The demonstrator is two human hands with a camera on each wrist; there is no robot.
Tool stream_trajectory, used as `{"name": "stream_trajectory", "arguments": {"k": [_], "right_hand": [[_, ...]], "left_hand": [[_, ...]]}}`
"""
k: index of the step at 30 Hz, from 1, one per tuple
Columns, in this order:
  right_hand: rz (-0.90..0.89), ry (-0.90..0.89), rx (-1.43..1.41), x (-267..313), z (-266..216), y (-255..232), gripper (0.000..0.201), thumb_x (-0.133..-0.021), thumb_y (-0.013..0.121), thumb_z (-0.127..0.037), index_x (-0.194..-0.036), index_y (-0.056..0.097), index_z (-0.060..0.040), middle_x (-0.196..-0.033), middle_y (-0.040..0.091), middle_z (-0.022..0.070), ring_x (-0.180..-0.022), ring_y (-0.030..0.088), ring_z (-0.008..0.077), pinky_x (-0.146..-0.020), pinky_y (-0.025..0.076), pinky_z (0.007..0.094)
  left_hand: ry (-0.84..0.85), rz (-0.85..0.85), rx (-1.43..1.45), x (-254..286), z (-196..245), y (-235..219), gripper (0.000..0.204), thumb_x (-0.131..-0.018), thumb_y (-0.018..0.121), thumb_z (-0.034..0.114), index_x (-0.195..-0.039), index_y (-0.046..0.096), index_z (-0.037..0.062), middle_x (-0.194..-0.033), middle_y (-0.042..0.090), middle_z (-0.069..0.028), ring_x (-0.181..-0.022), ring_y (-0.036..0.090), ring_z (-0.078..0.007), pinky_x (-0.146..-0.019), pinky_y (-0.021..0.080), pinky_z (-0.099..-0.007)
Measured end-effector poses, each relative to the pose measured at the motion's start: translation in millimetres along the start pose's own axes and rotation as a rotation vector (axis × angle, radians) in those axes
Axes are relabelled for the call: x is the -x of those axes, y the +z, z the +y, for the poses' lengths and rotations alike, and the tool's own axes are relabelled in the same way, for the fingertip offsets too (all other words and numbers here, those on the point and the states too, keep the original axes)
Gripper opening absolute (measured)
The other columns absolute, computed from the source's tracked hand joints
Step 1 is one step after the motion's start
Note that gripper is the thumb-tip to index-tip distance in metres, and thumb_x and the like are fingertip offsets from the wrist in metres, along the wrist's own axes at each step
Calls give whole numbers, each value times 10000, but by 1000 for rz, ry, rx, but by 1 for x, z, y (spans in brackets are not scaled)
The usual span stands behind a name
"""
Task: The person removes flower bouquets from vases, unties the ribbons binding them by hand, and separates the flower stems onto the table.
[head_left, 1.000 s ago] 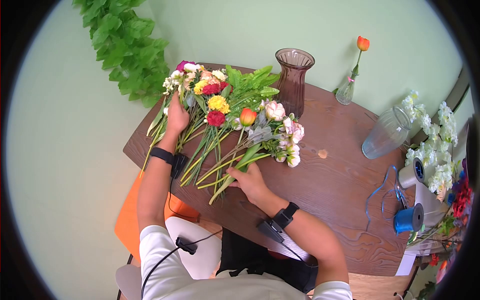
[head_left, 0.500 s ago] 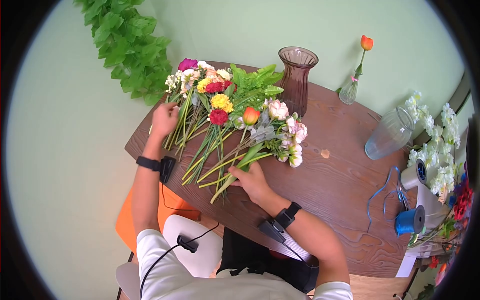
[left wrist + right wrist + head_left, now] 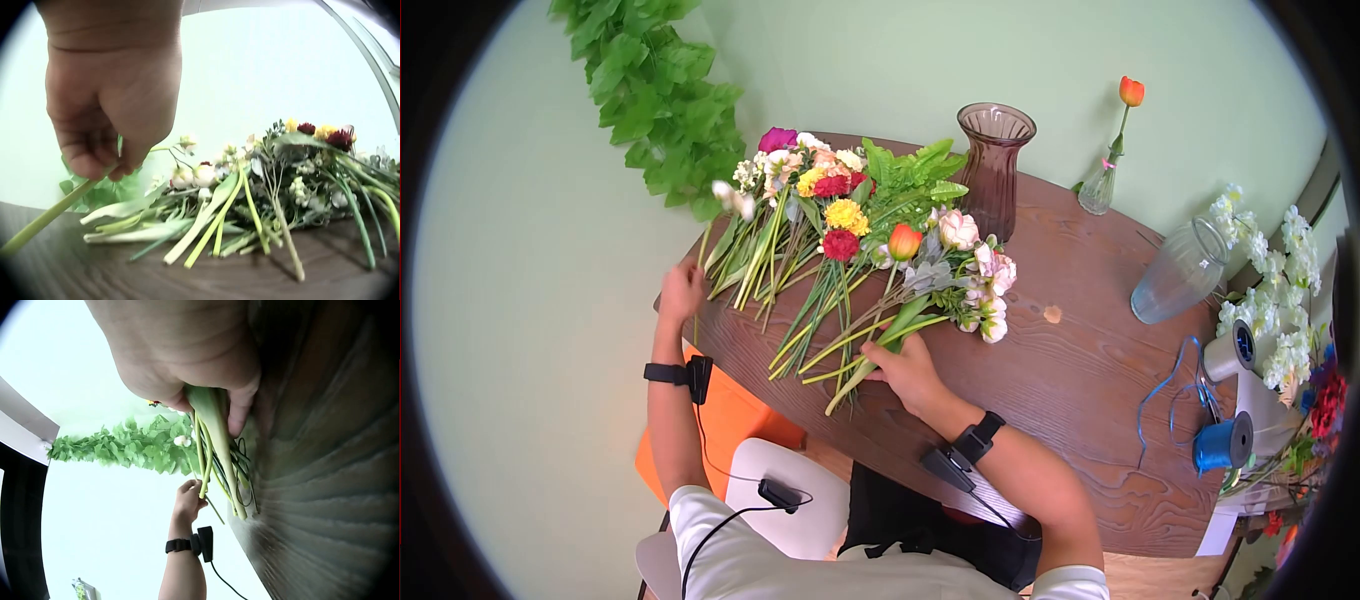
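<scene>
At the table's left edge, my left hand [image 3: 683,290] pinches the green stem of a white flower [image 3: 734,200]; its blossoms are blurred in the head view. The left wrist view shows the stem [image 3: 47,219] running down between thumb and fingers. My right hand [image 3: 908,372] grips a thick green stem [image 3: 215,431] with thinner stems beside it, low over the table. Those stems lead toward an orange tulip [image 3: 904,242] and pale pink flowers [image 3: 958,230]. Between the hands lie red carnations [image 3: 840,245], yellow carnations [image 3: 846,215] and green fern leaves [image 3: 912,185].
A purple glass vase [image 3: 992,180] stands behind the flowers. Farther right are a small vase [image 3: 1097,190] with one tulip, a clear vase [image 3: 1178,272], a blue ribbon spool [image 3: 1223,444] and a white spool [image 3: 1228,352]. Leafy vines [image 3: 655,110] hang on the wall.
The left hand has drawn back from the pile toward the left table edge, now with a white flower's stem pinched in it. The right hand has stayed on its stems.
</scene>
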State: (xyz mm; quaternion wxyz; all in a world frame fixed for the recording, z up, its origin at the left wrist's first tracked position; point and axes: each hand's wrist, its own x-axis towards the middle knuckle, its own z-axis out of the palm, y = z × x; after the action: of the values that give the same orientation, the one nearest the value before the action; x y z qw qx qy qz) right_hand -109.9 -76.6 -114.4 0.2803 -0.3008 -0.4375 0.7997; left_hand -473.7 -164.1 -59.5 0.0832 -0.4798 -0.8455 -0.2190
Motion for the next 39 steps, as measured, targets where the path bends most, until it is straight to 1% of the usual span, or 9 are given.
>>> {"name": "stream_trajectory", "arguments": {"k": [8, 14, 18, 20, 22, 24, 32, 34, 39], "right_hand": [[-6, 5, -43, 0, 2, -1, 359, -829, 588, -37, -1112, 368, -43, -1005, 526, 108, -898, 591, 211, -703, 550, 361], [1, -6, -40, 0, 3, -1, 363, -830, 592, -51, -1115, 367, -39, -982, 533, 100, -878, 598, 208, -696, 547, 348], [0, -26, -1, 3, 1, -1, 351, -829, 599, -72, -1103, 384, -32, -960, 545, 93, -853, 603, 194, -680, 542, 330], [11, -55, 31, 1, 3, 0, 337, -826, 607, -92, -1088, 405, -27, -946, 553, 87, -829, 603, 175, -653, 538, 311], [10, -48, 31, 0, 0, 1, 336, -823, 612, -97, -1082, 411, -25, -940, 554, 85, -826, 602, 168, -642, 538, 306], [7, -40, 34, 2, -4, 2, 336, -819, 618, -102, -1075, 416, -23, -934, 556, 83, -823, 601, 162, -632, 537, 301], [79, -292, 121, 4, -10, -4, 363, -771, 603, -38, -1085, 420, -27, -871, 562, 69, -699, 553, 132, -507, 457, 253], [105, -275, 150, 2, -17, -7, 374, -757, 589, -20, -1089, 416, -25, -860, 558, 68, -685, 552, 137, -494, 454, 259], [109, -91, 144, 14, -54, -14, 455, -730, 578, 4, -1140, 380, -20, -810, 534, 54, -617, 550, 151, -441, 443, 270]], "left_hand": [[102, 327, 99, -72, 62, -2, 201, -862, 494, 174, -942, 581, 11, -759, 594, -239, -705, 585, -403, -631, 458, -448], [37, -188, -131, -78, 59, 70, 264, -771, 497, 86, -1013, 594, 38, -1004, 581, -252, -971, 546, -396, -835, 437, -454], [-136, 338, -145, -44, 108, 47, 219, -766, 537, 95, -947, 596, -13, -948, 536, -199, -963, 534, -376, -797, 448, -420], [179, 439, -53, -26, 122, 31, 261, -790, 569, 178, -991, 589, 12, -960, 590, -208, -862, 577, -355, -698, 461, -439], [90, -97, 207, 9, 171, 2, 340, -773, 617, 318, -879, 601, -5, -779, 615, -159, -700, 596, -329, -619, 470, -404], [149, -330, 111, 35, 193, 0, 423, -752, 629, 402, -856, 567, -3, -666, 609, -159, -597, 579, -355, -568, 462, -422], [160, -387, 249, 42, 183, 22, 336, -724, 557, 124, -983, 447, -59, -727, 568, -279, -715, 569, -435, -644, 433, -476], [324, -305, 327, 39, 176, 25, 399, -753, 507, 68, -1121, 421, -61, -797, 564, -303, -759, 561, -440, -675, 434, -461], [167, -310, 585, 39, 176, 33, 454, -798, 440, -4, -1249, 395, 5, -947, 591, -237, -859, 556, -427, -759, 440, -444]]}}
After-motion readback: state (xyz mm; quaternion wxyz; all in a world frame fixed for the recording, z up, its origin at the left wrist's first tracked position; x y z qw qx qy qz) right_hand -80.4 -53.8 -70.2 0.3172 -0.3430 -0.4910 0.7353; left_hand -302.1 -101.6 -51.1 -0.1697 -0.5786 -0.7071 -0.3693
